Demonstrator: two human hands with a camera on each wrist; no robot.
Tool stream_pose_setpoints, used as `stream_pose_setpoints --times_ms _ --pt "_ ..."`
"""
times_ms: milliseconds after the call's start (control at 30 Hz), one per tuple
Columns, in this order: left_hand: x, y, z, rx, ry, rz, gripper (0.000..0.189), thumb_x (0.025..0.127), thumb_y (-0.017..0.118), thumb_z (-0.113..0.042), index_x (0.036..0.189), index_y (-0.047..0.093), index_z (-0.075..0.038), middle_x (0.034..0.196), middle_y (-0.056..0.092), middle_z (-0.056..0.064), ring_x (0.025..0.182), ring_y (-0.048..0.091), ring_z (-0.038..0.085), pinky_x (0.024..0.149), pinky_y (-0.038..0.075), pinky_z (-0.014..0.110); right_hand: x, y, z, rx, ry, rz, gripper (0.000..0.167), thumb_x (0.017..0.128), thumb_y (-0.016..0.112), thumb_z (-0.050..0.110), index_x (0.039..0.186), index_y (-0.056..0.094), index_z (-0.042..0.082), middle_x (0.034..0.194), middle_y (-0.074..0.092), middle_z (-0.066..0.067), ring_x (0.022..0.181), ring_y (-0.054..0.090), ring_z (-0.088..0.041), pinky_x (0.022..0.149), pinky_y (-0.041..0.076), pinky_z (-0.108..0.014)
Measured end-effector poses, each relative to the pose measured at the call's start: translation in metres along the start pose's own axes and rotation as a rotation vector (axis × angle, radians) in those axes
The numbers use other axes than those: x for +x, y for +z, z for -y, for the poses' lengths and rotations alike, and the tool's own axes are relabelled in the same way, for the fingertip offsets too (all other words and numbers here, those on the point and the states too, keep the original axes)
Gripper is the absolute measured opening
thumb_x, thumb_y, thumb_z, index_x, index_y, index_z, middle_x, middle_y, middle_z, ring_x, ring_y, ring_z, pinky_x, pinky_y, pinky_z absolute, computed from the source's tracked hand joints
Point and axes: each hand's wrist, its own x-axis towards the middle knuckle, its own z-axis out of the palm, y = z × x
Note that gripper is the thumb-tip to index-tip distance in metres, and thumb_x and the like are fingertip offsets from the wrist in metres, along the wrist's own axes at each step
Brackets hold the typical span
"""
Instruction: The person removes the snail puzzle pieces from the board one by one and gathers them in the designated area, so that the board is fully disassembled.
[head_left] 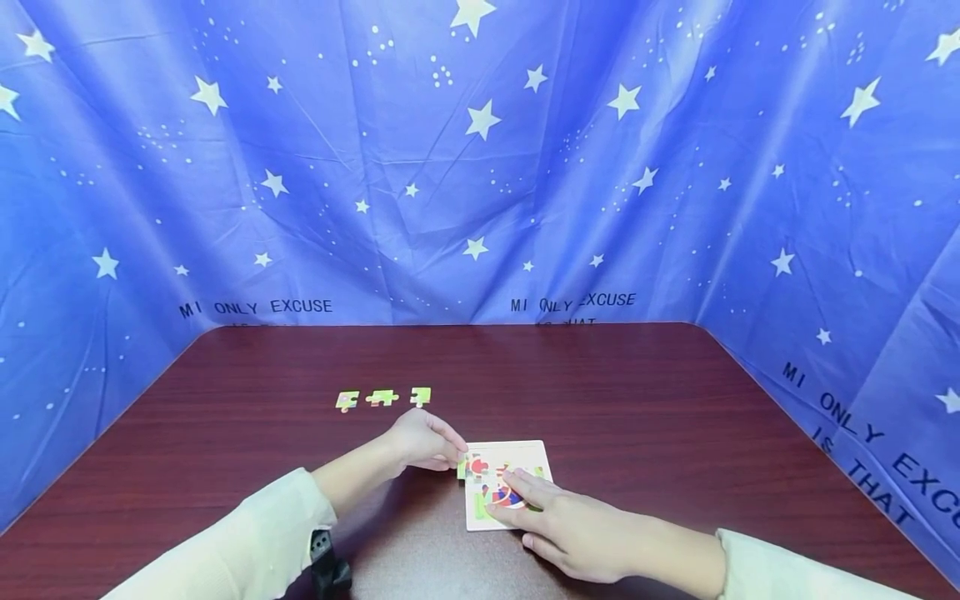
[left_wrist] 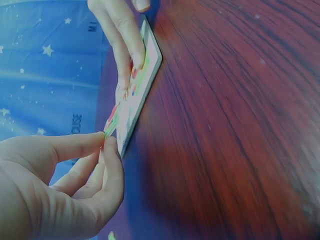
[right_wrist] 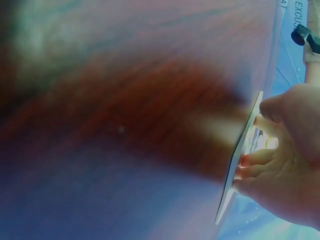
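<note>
A square puzzle board (head_left: pixel 519 451) with a light border and a colourful picture lies on the table near its front. My left hand (head_left: pixel 422 440) pinches a greenish puzzle piece (head_left: pixel 461 472) between thumb and index finger, over the board's left edge. In the left wrist view that piece (left_wrist: pixel 111 128) is tilted, its far end overlapping the board's picture. My right hand (head_left: pixel 581 532) rests on the board from the right, extended fingers spread over the picture and hiding part of it. Those fingers (right_wrist: pixel 257 158) also touch the board's face in the right wrist view.
Three loose puzzle pieces, a left one (head_left: pixel 347 400), a middle one (head_left: pixel 383 397) and a right one (head_left: pixel 422 395), lie in a row beyond my left hand. The dark red wooden table (head_left: pixel 637 392) ends at a blue star-patterned curtain (head_left: pixel 420 167) behind and beside it.
</note>
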Motion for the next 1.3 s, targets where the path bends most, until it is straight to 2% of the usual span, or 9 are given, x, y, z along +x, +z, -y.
stream_pose_setpoints --times_ms 233,533,767,933,1133,1300 --pt "-0.004 -0.025 0.012 -0.044 0.01 0.042 0.017 0.08 0.069 0.002 0.096 0.072 0.007 0.078 0.074 0.002 0.07 0.065 0.007 0.073 0.06 0.028 0.002 0.0 -0.002 -0.071 -0.047 -0.031 0.04 0.102 0.044 0.025 0.142 0.047 0.02 0.147 0.044 -0.017 0.133 0.049 -0.03 0.105 0.047 -0.04" --pt "-0.009 -0.052 0.019 -0.037 0.014 0.017 0.022 0.081 0.068 -0.001 0.102 0.07 0.007 0.086 0.074 0.004 0.076 0.067 0.009 0.077 0.06 0.03 0.002 0.0 0.0 -0.063 -0.011 -0.032 0.042 0.103 0.041 0.029 0.144 0.044 0.019 0.15 0.04 -0.016 0.136 0.046 -0.03 0.105 0.047 -0.041" --pt "-0.012 -0.071 0.028 -0.045 -0.001 -0.007 0.024 0.083 0.068 0.0 0.106 0.067 0.008 0.094 0.073 0.004 0.081 0.067 0.011 0.08 0.06 0.03 0.001 0.0 0.002 0.073 0.062 0.026 0.047 0.103 0.04 0.032 0.149 0.036 0.021 0.154 0.037 -0.012 0.14 0.041 -0.029 0.11 0.043 -0.042" --pt "-0.015 -0.088 0.033 -0.065 0.002 -0.024 0.026 0.084 0.066 0.002 0.108 0.065 0.011 0.092 0.072 0.004 0.08 0.068 0.011 0.08 0.06 0.032 0.0 0.0 0.001 0.104 0.064 0.038 0.047 0.104 0.038 0.034 0.149 0.037 0.021 0.154 0.037 -0.01 0.141 0.04 -0.028 0.11 0.042 -0.041" --pt "-0.015 -0.114 0.04 -0.074 -0.016 -0.048 0.03 0.085 0.065 0.0 0.112 0.062 0.014 0.089 0.07 0.0 0.079 0.067 0.009 0.078 0.06 0.03 0.0 -0.001 -0.001 0.134 0.062 0.035 0.045 0.104 0.034 0.036 0.146 0.042 0.019 0.152 0.041 -0.01 0.139 0.042 -0.026 0.109 0.044 -0.039" --pt "-0.014 -0.137 0.046 -0.064 -0.019 -0.075 0.033 0.085 0.066 0.002 0.114 0.06 0.017 0.086 0.071 -0.002 0.077 0.067 0.007 0.076 0.06 0.027 0.001 -0.004 -0.003 0.187 0.077 0.066 0.047 0.105 0.032 0.038 0.145 0.043 0.018 0.152 0.042 -0.01 0.141 0.04 -0.026 0.11 0.043 -0.041"
